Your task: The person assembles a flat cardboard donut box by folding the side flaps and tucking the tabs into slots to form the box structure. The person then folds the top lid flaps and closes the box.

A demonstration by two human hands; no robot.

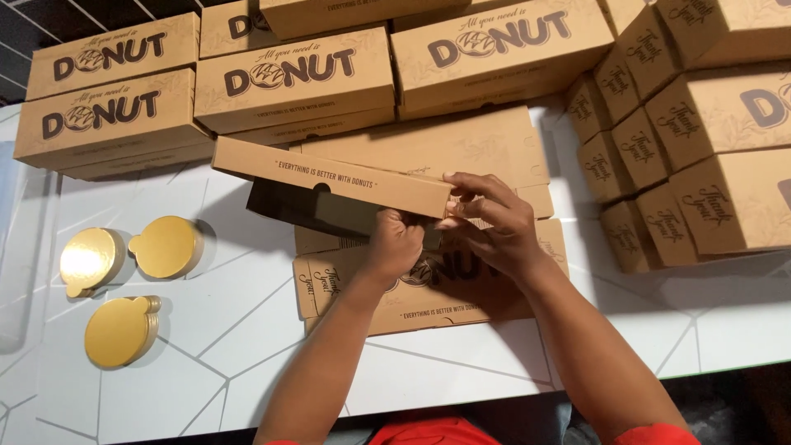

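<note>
Two hands, my left hand (395, 245) and right hand (494, 227), have their fingers pinched on the half-folded box (329, 177) above the counter (247, 330); light, stiff card, best gripped at corner flaps.

**A white marbled table under even light**

A white table (461, 371) with thin grey veining fills the view — its near edge runs along the bottom, where a dark floor (741, 395) shows beyond. At the top left, a dark slatted surface (25, 25) — possibly a wall or blind — sits behind. Light falls soft and even, casting short shadows.
</note>
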